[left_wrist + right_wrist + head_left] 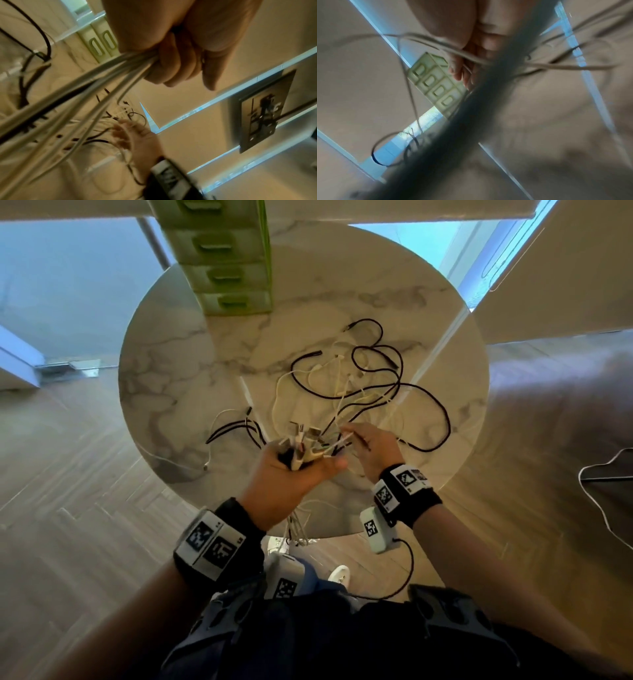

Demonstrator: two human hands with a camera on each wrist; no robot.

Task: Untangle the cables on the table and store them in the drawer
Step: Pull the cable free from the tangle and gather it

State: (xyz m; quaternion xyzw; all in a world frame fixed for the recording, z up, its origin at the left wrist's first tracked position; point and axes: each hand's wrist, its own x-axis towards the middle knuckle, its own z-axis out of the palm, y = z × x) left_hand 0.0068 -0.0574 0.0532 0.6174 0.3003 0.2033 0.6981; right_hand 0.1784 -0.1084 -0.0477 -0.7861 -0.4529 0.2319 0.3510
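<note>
Left hand (pixel 294 470) at lower centre of the head view grips a bundle of cable ends (pixel 305 443), fingers curled tight round it. Right hand (pixel 371 448), just to its right, pinches a white strand leading from the bundle. The tangled cables (pixel 370 385) sprawl up-frame across the marble table (pixel 178 364), strands running away from both hands toward the green drawer unit (pixel 227 275) at upper centre; its drawers look closed.

Wooden floor (pixel 68 474), dark framed picture (pixel 264 112), perhaps a wall panel.
</note>
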